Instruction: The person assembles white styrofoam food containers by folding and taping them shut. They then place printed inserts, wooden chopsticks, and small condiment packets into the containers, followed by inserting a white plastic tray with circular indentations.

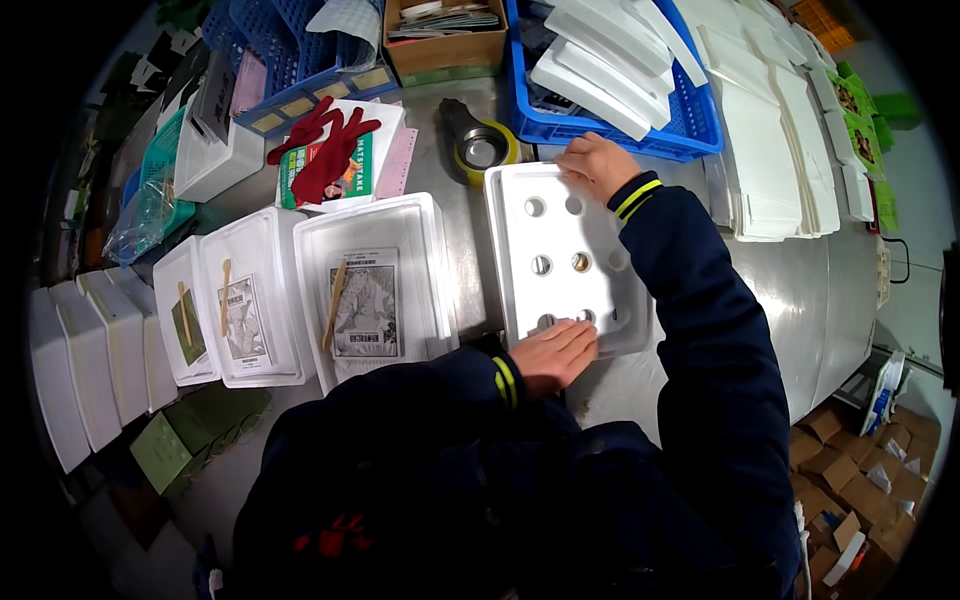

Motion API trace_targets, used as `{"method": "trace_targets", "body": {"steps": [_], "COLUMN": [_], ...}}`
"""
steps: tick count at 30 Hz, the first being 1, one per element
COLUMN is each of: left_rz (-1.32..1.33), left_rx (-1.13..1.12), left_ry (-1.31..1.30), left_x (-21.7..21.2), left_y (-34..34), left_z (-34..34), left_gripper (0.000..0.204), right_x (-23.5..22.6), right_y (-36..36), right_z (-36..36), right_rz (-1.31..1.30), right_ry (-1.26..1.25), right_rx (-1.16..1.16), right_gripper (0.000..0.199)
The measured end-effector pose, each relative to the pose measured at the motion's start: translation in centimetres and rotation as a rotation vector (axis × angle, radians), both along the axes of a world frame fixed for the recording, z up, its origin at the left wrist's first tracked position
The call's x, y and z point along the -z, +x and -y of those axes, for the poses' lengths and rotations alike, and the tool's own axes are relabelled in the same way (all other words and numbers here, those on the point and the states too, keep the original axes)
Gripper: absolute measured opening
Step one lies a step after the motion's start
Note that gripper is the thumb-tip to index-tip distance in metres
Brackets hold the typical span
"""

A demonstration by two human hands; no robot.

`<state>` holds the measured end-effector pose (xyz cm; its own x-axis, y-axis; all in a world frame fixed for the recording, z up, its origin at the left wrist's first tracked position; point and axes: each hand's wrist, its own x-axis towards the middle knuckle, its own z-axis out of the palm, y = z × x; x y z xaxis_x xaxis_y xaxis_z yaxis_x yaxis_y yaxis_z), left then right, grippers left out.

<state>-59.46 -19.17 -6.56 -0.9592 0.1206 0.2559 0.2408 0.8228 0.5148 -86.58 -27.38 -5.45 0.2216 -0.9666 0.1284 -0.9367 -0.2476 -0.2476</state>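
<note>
A white panel with round holes lies in a white plastic tray on the metal table before me. My left hand lies on the panel's near edge, its fingers stretched out flat. At the far edge my right hand grips the panel with bent fingers; its fingertips are partly hidden. To the left stands a white tray with a printed sheet and a thin wooden stick in it. Another white tray beside it holds a similar sheet and stick.
Beyond the panel lies a tape roll in a dispenser. A blue crate holds white panels; a cardboard box stands left of it. Red gloves rest on a printed packet. White sheets are stacked at right, white trays at left.
</note>
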Motion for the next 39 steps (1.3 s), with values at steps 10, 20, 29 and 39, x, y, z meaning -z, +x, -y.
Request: {"method": "trace_targets", "body": {"steps": [10, 20, 29, 39], "left_rz": [-0.049, 0.113, 0.021, 0.152], "left_rx": [-0.209, -0.080, -0.069, 0.018], "left_ry": [0.042, -0.078, -0.127, -0.181], "left_x": [0.8, 1.0, 1.7, 0.2], "left_y": [-1.1, -2.0, -1.3, -1.6], "left_z": [-2.5, -1.4, -0.5, 0.3], "left_gripper": [0.029, 0.033, 0.048, 0.052], "right_x": [2.2, 4.0, 4.6, 0.9], "right_y": [1.1, 1.2, 1.2, 0.4], "right_z": [-1.0, -1.0, -1.0, -3.6], "right_rz": [0.140, 0.372, 0.424, 0.664], "right_ry": [-0.276, -0.359, -0.393, -0.448], "right_rx": [0.098, 0.172, 0.217, 0.416], "right_gripper": [0.021, 0.019, 0.014, 0.030]}}
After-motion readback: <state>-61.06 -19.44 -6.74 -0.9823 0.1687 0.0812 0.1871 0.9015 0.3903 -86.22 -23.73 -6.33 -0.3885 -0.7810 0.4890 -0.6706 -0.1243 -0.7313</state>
